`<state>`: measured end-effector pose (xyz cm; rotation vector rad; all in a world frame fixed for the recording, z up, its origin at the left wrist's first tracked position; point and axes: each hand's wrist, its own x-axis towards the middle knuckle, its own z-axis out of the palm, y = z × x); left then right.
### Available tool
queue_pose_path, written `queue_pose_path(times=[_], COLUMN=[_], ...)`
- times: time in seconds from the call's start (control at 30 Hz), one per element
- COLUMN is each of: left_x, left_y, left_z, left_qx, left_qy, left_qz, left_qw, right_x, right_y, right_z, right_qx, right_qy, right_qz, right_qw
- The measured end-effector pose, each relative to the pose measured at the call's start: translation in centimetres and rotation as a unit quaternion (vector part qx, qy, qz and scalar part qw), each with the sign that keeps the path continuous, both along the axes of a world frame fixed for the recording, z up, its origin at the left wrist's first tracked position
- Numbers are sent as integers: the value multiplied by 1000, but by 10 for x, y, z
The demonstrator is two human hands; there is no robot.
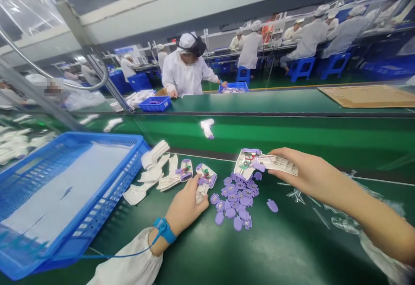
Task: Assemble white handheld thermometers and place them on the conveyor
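My right hand grips the handle of a white gun-shaped housing half, raised above the table. Inside its open shell show a green circuit board, red wires and purple parts. My left hand, with a blue wrist strap, closes round the handle of a second housing half with similar innards. Between my hands, under the raised shell, lies a pile of small purple plastic pieces. One purple piece lies apart on the right. Left of my left hand are another wired housing half and several white shells.
A large blue basket with a white sheet inside stands at left. Clear plastic scraps lie near my right forearm. Beyond, a green conveyor belt carries a white gun-shaped unit. A co-worker sits opposite with blue bins.
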<state>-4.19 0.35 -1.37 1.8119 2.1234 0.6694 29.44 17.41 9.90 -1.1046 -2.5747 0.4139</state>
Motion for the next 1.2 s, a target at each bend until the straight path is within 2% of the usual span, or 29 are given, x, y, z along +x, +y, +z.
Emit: queue_pose_path(times=[0.07,0.17,0.23,0.27,0.3,0.33,0.37,0.4,0.43,0.47,0.57,0.73,0.9,1.0,1.1,1.13,1.2], left_x=[-2,-7,0,7,15,24,32,38,42,43,32,9,7,9,8,8,7], left_y=[3,10,11,10,9,9,9,10,11,12,14,8,5,3,1,0,-2], left_z=[-5,8,21,26,29,30,30,27,24,20,9,3,8,13,14,14,12], left_qx=[-5,83,111,87,38,-25,-83,-118,-127,-124,-68,15,75,81,72,69,51], left_qy=[11,8,-93,-188,-300,-408,-490,-545,-581,-600,-594,-495,-362,-308,-278,-275,-298], left_qz=[21,49,2,-52,-111,-160,-184,-182,-160,-135,-101,-142,-179,-182,-159,-147,-115], left_qw=[1000,995,989,977,947,899,848,810,788,779,795,857,912,930,945,948,946], right_x=[6,1,-8,-14,-20,-26,-32,-37,-42,-46,-56,-77,-107,-116,-108,-101,-76], right_y=[-20,-46,-59,-64,-68,-72,-75,-78,-79,-79,-75,-69,-75,-84,-92,-91,-83], right_z=[-6,-18,-28,-34,-40,-46,-51,-55,-57,-58,-50,-30,-34,-38,-26,-17,2], right_qx=[-5,-2,7,16,25,35,41,44,41,34,-8,-43,-32,1,48,64,96], right_qy=[30,57,58,57,56,56,56,55,51,46,33,106,147,149,166,182,209], right_qz=[-4,16,44,60,75,87,96,105,117,134,178,133,156,171,176,154,55], right_qw=[1000,998,997,996,995,994,993,992,991,989,983,984,976,974,969,969,972])
